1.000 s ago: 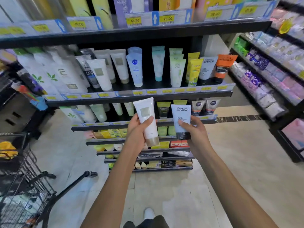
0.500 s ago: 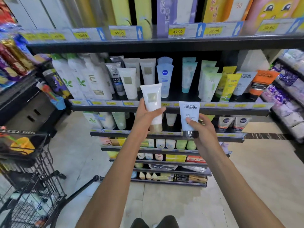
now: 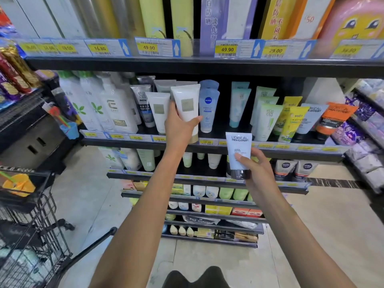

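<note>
"L'Oreal Men Expert" tube (image 3: pixel 238 153) in right hand (image 3: pixel 257 169); left hand (image 3: pixel 178 126) grips white tube (image 3: pixel 186 109).

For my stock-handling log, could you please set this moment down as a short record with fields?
Setting: shop aisle, shelf of cosmetic tubes
Left hand: grips a white tube, cap down, in front of the shelf between a matching tube and a Nivea tube
Right hand: holds a L'Oreal Men Expert tube, cap down, lower than the left
Nearby: shopping cart at lower left
</note>
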The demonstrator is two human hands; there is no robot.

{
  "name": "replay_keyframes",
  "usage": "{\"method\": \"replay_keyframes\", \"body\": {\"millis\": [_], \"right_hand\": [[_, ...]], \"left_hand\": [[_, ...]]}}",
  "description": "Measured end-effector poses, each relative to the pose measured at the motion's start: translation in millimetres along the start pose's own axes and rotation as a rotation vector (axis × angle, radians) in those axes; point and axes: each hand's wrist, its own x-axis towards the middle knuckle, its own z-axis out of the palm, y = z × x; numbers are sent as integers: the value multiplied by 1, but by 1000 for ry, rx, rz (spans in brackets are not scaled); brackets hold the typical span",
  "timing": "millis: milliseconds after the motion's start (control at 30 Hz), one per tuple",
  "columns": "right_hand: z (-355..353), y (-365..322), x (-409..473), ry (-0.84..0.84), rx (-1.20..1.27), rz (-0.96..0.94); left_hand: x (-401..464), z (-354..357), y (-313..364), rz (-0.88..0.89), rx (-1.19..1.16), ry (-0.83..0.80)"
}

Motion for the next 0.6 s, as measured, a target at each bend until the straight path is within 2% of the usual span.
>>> {"method": "replay_keyframes", "body": {"millis": [300, 600], "right_hand": [[-4, 1, 10, -18, -1, 14], [-7, 6, 14, -12, -3, 36]], "left_hand": [[19, 12, -11, 84, 164, 126], [18, 20, -17, 56, 156, 177]]}}
